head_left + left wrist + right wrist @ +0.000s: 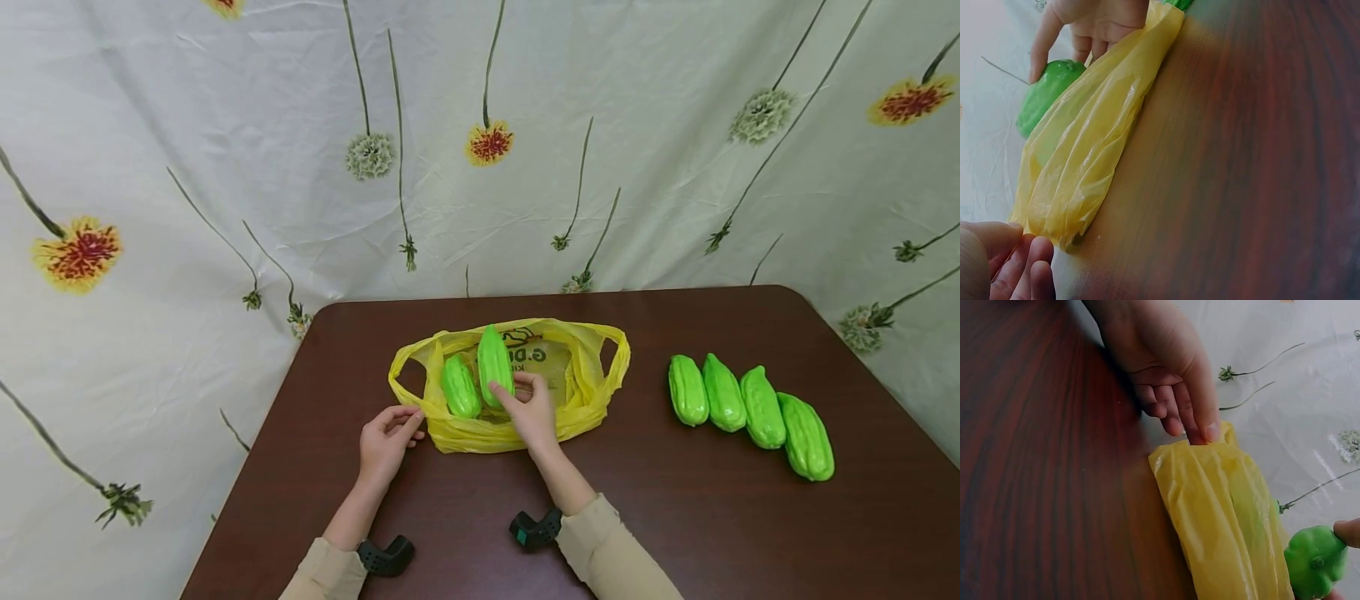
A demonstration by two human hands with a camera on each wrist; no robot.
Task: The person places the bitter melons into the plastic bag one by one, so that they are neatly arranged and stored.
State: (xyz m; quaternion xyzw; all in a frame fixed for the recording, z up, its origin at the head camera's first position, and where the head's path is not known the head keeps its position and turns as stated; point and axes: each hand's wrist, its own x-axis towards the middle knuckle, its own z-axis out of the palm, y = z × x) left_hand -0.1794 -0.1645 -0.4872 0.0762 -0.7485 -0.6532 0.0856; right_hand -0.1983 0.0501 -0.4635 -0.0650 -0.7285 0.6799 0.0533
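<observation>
Currently right hand (534, 415) holds ribbed green gourd (494, 362) at mouth of yellow plastic bag (480, 437); left hand (385, 443) pinches bag's edge. Gourd probably light, stiff, slippery (glossy skin); grip round middle. Bag looks flimsy.

Head cam's bright and even, faint shadow on the flower-print cloth (450, 208) around 10 o'clock; both wrist cams dimmer, kinda hazy, yellow plastic bag (1094, 134) glinting.

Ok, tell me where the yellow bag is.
In the head view, the yellow bag sits near the far edge of the dark table, with the left hand pinching its left side and four green vegetables to its right.
</observation>
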